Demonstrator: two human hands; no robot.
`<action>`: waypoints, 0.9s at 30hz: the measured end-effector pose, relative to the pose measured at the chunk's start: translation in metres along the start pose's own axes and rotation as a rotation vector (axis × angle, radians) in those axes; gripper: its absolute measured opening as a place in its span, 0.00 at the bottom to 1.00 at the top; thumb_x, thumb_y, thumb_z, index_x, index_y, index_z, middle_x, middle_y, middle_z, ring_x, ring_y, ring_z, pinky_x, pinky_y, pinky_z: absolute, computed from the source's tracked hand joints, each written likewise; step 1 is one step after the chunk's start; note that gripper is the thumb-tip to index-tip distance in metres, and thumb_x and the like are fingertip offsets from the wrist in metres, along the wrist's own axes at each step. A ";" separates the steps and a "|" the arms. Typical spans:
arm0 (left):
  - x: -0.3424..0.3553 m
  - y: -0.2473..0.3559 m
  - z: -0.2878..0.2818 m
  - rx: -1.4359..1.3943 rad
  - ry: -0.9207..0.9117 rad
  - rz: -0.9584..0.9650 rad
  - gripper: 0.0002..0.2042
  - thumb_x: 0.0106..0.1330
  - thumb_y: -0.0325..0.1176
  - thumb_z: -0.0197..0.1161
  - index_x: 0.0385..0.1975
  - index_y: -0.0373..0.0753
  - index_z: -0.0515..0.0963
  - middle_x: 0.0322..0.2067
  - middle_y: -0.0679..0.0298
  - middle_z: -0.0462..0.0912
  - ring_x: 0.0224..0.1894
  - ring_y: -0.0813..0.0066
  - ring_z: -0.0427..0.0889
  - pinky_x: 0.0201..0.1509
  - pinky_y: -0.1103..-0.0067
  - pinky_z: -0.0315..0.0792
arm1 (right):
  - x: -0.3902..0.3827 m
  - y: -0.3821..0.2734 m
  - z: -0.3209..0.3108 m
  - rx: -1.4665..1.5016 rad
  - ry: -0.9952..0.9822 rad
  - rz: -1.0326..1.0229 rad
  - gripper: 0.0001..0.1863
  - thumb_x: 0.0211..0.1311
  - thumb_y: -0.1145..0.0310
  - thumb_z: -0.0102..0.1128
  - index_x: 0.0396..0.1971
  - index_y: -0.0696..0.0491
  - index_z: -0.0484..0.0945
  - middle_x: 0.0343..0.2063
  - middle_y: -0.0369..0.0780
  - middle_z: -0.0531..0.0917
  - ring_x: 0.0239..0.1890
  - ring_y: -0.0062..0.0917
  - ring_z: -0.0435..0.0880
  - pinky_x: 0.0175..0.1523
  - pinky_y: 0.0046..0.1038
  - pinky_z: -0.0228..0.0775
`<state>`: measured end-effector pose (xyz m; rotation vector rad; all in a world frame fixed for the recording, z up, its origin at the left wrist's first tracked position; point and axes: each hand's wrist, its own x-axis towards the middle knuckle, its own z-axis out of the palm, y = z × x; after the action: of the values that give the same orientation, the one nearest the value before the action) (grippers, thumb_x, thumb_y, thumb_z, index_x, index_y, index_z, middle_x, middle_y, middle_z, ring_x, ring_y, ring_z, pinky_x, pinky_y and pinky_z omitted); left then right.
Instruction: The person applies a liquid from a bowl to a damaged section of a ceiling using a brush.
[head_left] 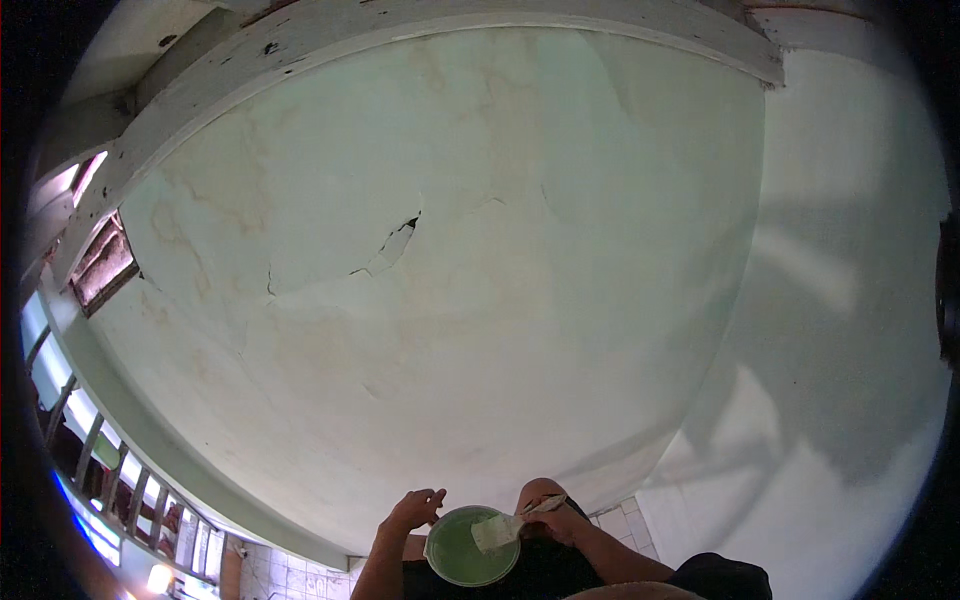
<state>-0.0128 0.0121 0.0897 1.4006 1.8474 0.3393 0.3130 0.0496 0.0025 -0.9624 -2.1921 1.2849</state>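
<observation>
A round tub of pale green paint [452, 562] sits low in the middle, in front of my dark-clothed lap. My right hand [556, 522], closed round the handle, holds a wide flat paintbrush [496, 533]. Its pale, paint-coated head lies over the right part of the tub's opening; whether it touches the paint I cannot tell. My left hand [411, 510] is raised at the tub's left rim. Its fingers are loosely bent and apart, with nothing visible in them.
A pale green wall [600, 300] with brown stains and a cracked hole [398, 245] fills the view. A whiter wall [830, 400] meets it at right. A beam [400, 22] runs overhead. Railings [135, 500] stand at lower left, above a tiled floor [290, 575].
</observation>
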 end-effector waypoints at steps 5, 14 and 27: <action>-0.013 0.004 -0.008 -0.020 -0.033 -0.015 0.24 0.71 0.51 0.44 0.43 0.31 0.73 0.26 0.53 0.84 0.28 0.64 0.85 0.39 0.70 0.77 | -0.004 -0.064 -0.022 1.339 0.030 0.367 0.05 0.58 0.69 0.60 0.34 0.52 0.78 0.32 0.39 0.82 0.32 0.28 0.82 0.36 0.30 0.76; 0.035 0.091 -0.137 0.503 0.547 0.544 0.12 0.67 0.39 0.46 0.35 0.44 0.78 0.32 0.57 0.83 0.34 0.53 0.81 0.41 0.63 0.74 | 0.075 -0.142 -0.141 1.738 0.440 -0.314 0.02 0.62 0.72 0.53 0.30 0.53 0.72 0.30 0.35 0.77 0.36 0.24 0.79 0.49 0.29 0.76; 0.015 0.381 -0.416 0.640 1.797 0.778 0.24 0.67 0.51 0.49 0.61 0.50 0.62 0.64 0.62 0.56 0.67 0.56 0.52 0.62 0.41 0.50 | 0.218 -0.413 -0.343 0.964 1.030 -1.288 0.12 0.58 0.75 0.61 0.39 0.58 0.68 0.41 0.43 0.74 0.44 0.28 0.77 0.51 0.33 0.77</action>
<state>-0.0447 0.2596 0.5963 2.6344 2.6306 2.0827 0.2450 0.2740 0.5326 0.2459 -0.7602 0.6781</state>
